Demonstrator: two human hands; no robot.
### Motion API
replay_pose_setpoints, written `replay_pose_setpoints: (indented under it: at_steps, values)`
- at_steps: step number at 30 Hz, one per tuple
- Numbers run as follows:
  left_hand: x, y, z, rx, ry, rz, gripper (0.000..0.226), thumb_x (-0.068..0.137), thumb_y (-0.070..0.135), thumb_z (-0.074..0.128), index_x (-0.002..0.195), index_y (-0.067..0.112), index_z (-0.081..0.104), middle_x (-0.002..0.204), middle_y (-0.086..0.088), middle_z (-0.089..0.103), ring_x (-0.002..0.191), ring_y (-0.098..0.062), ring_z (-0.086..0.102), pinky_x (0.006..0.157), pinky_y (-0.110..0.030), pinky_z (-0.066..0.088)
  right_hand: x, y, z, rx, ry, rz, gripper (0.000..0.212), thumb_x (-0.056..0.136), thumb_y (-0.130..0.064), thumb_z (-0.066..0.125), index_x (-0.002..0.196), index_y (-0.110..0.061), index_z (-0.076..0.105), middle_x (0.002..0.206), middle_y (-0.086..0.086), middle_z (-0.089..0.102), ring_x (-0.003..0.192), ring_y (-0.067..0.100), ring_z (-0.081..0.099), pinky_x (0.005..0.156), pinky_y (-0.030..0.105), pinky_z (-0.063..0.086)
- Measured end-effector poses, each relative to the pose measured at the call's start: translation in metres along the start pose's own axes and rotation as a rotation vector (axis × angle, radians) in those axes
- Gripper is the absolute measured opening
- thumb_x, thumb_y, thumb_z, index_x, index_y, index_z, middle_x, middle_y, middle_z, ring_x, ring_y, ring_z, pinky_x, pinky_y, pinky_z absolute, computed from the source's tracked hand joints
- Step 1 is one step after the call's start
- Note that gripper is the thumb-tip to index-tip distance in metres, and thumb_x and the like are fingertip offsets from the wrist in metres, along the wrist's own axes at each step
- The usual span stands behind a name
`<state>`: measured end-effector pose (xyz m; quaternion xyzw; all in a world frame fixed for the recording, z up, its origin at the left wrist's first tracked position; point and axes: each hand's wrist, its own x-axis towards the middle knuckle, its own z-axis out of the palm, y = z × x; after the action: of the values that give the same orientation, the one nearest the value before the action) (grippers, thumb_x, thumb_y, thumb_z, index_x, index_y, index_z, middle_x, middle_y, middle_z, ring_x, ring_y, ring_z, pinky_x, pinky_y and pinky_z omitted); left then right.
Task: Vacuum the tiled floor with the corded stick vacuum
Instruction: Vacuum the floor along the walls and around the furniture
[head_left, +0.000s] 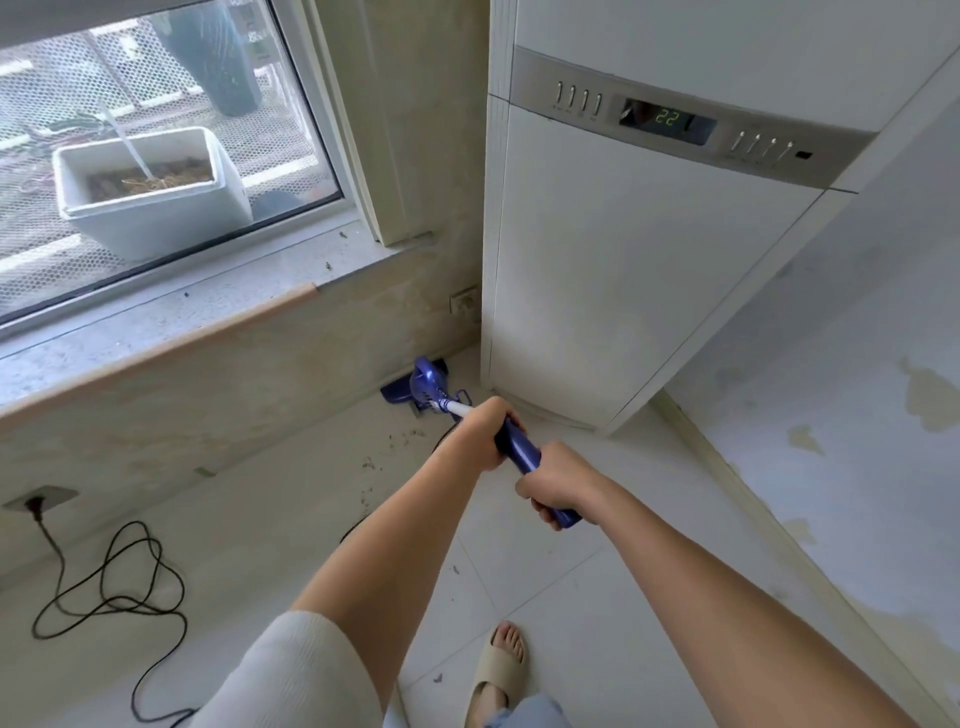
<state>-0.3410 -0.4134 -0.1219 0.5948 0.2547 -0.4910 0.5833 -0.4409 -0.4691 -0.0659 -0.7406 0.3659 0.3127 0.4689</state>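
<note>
Both hands (519, 467) grip vacuum (519, 447); white box (150, 192) holds dry debris

The blue floor head of the stick vacuum (410, 391) sits deep in the corner, hemmed in by the beige wall under the grey stone window sill (156, 317) on one side and the tall white floor-standing air conditioner (623, 291) on the other. A pale wall socket (465, 300) sits low on the wall just above that corner. Dark crumbs of debris (387, 457) lie on the open pale floor tiles (291, 519) nearer the viewer. To the left, the black power cord (119, 587) loops loosely across the tiles from a plugged wall outlet (39, 501). The right side is closed off by a peeling white wall (857, 415). A foot in a beige slide sandal (498, 670) stands on the near tiles.
</note>
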Motion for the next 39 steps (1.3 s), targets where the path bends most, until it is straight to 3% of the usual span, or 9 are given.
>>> replay_pose_setpoints:
  at_steps: [5,10,13,15,17,19,27,31,39]
  values:
    - [0.004,-0.016,-0.001,0.07,0.009,0.01,0.021,0.087,-0.002,0.038,0.067,0.006,0.041,0.057,-0.009,0.045,0.056,-0.021,0.044,0.056,-0.028,0.041,-0.017,0.016,0.016,0.015,0.059,-0.042,0.024,0.085,-0.003,0.051,0.109,-0.005,0.048,0.081,0.011,0.056,0.049,0.016,0.053,0.045,0.025,0.047]
    - [-0.016,-0.01,0.01,0.145,-0.095,-0.006,0.021,0.086,-0.001,0.04,0.067,0.006,0.044,0.065,-0.01,0.047,0.06,-0.02,0.047,0.058,-0.026,0.043,-0.042,0.018,0.003,0.147,0.119,-0.064,0.022,0.083,-0.003,0.054,0.105,-0.005,0.049,0.074,0.011,0.056,0.048,0.016,0.052,0.044,0.025,0.045]
    - [-0.021,-0.023,0.013,0.222,-0.119,-0.038,0.005,0.077,-0.002,0.045,0.077,0.003,0.043,0.066,-0.011,0.05,0.059,-0.021,0.051,0.058,-0.028,0.047,-0.056,0.028,0.015,0.206,0.154,-0.03,0.023,0.083,-0.003,0.056,0.106,-0.006,0.051,0.072,0.011,0.057,0.048,0.016,0.053,0.045,0.025,0.046]
    - [-0.019,-0.032,0.01,0.221,-0.147,-0.046,0.016,0.074,-0.003,0.047,0.088,0.002,0.04,0.06,-0.011,0.051,0.054,-0.023,0.053,0.056,-0.03,0.049,-0.06,0.033,0.029,0.234,0.171,-0.009,0.024,0.083,-0.004,0.056,0.107,-0.006,0.051,0.072,0.01,0.058,0.048,0.016,0.053,0.044,0.024,0.045]
    - [-0.02,-0.032,0.004,0.242,-0.156,-0.055,0.007,0.078,-0.003,0.046,0.08,0.002,0.042,0.059,-0.011,0.051,0.056,-0.023,0.051,0.061,-0.03,0.047,-0.058,0.031,0.039,0.249,0.19,-0.003,0.026,0.083,-0.004,0.056,0.108,-0.006,0.051,0.073,0.01,0.058,0.048,0.016,0.054,0.043,0.023,0.044]
    - [-0.02,-0.025,-0.003,0.246,-0.165,-0.051,0.012,0.08,-0.003,0.045,0.072,0.005,0.043,0.061,-0.01,0.049,0.057,-0.021,0.049,0.061,-0.029,0.046,-0.053,0.022,0.042,0.261,0.192,0.001,0.028,0.083,-0.004,0.056,0.11,-0.007,0.051,0.074,0.01,0.058,0.048,0.016,0.054,0.043,0.024,0.045]
    - [-0.004,-0.014,-0.025,0.249,-0.141,-0.053,0.01,0.08,-0.003,0.045,0.08,0.006,0.041,0.055,-0.007,0.047,0.052,-0.019,0.048,0.054,-0.027,0.046,-0.033,0.003,0.06,0.26,0.208,0.047,0.027,0.084,-0.003,0.053,0.111,-0.007,0.049,0.083,0.013,0.058,0.05,0.016,0.054,0.046,0.026,0.048]
    - [0.007,-0.011,-0.025,0.233,-0.157,-0.049,0.02,0.084,-0.004,0.042,0.067,0.007,0.044,0.046,-0.006,0.046,0.053,-0.019,0.045,0.058,-0.028,0.043,-0.023,0.004,0.06,0.254,0.21,0.043,0.029,0.085,-0.004,0.054,0.113,-0.009,0.048,0.085,0.012,0.059,0.051,0.015,0.055,0.045,0.024,0.047]
    - [0.018,0.018,0.027,0.175,-0.115,-0.005,0.021,0.083,-0.005,0.044,0.067,0.008,0.043,0.053,-0.006,0.046,0.056,-0.019,0.045,0.059,-0.026,0.043,0.01,0.013,-0.009,0.198,0.164,-0.034,0.026,0.085,-0.001,0.05,0.11,-0.008,0.046,0.086,0.013,0.058,0.05,0.016,0.054,0.043,0.024,0.045]
